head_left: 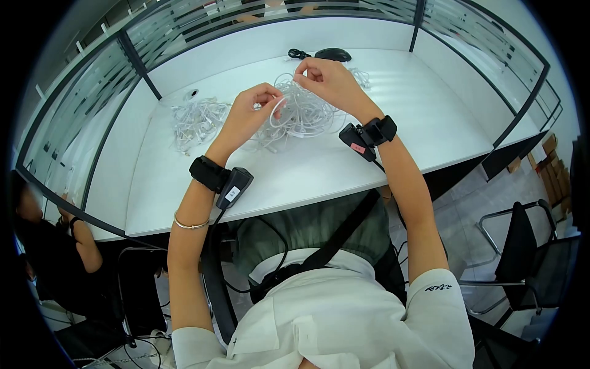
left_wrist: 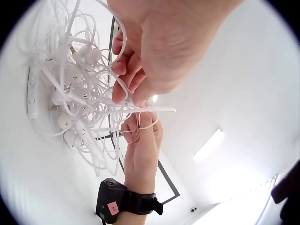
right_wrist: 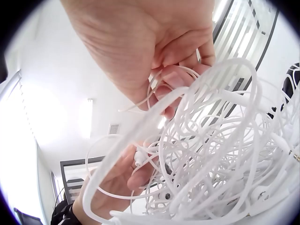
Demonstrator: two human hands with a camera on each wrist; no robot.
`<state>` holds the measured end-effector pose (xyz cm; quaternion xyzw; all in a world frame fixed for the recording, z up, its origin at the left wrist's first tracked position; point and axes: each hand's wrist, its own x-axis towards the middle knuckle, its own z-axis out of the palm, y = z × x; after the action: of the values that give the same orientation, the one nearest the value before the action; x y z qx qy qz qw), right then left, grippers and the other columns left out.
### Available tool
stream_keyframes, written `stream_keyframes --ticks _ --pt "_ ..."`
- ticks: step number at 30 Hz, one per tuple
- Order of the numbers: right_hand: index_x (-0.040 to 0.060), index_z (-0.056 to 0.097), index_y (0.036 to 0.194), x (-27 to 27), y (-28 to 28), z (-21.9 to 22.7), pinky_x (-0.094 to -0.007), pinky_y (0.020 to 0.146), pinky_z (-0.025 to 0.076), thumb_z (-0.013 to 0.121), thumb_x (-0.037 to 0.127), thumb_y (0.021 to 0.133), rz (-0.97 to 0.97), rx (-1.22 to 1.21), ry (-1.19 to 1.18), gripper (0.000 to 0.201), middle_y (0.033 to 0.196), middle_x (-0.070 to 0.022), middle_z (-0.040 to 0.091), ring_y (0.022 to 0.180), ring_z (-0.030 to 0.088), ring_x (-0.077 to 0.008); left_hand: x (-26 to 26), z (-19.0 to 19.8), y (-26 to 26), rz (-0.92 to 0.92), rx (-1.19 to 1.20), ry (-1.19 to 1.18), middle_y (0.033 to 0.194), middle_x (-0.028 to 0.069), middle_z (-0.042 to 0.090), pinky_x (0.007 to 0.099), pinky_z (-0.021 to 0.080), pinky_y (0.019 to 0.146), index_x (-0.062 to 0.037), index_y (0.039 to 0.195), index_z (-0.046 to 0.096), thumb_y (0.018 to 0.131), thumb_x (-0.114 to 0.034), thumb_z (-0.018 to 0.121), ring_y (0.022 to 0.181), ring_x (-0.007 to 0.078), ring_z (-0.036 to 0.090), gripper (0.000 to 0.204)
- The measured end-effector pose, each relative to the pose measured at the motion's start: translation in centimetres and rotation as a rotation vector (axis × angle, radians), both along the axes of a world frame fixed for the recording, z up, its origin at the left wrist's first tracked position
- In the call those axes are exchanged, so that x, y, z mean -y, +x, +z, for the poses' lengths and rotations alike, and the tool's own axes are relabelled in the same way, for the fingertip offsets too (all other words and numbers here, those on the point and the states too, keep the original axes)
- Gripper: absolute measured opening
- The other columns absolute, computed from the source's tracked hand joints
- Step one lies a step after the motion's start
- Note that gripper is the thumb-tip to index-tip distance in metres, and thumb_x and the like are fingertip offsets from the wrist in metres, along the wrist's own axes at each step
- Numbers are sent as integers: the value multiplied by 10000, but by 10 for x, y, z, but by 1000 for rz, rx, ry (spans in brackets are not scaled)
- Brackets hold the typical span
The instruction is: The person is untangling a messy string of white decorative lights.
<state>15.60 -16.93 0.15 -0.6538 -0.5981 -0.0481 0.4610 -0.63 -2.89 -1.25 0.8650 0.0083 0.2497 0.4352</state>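
A big tangle of white earphones lies on the desk, its wires looping up between both hands. On its near left side, my left hand pinches a white wire between thumb and fingertips. An earbud shows at the left fingers in the right wrist view. Over the far side of the tangle, my right hand pinches a thin white wire with thumb and curled fingers. Inline remotes and more buds show among the loops in the left wrist view.
A second heap of white earphones lies on the left of the white desk. Behind the tangle are a black mouse and a coiled black cable. Low partitions enclose the desk. Another person sits at the left.
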Motion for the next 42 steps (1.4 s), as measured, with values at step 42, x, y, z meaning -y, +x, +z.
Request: stream_keyframes --ticks 42 --pt "64 598 938 2 -6 5 -270 489 371 569 222 910 40 -198 2 163 579 -25 581 516 534 -111 3 0 0 78 131 305 655 26 561 268 389 559 -39 760 554 808 -206 663 558 128 472 206"
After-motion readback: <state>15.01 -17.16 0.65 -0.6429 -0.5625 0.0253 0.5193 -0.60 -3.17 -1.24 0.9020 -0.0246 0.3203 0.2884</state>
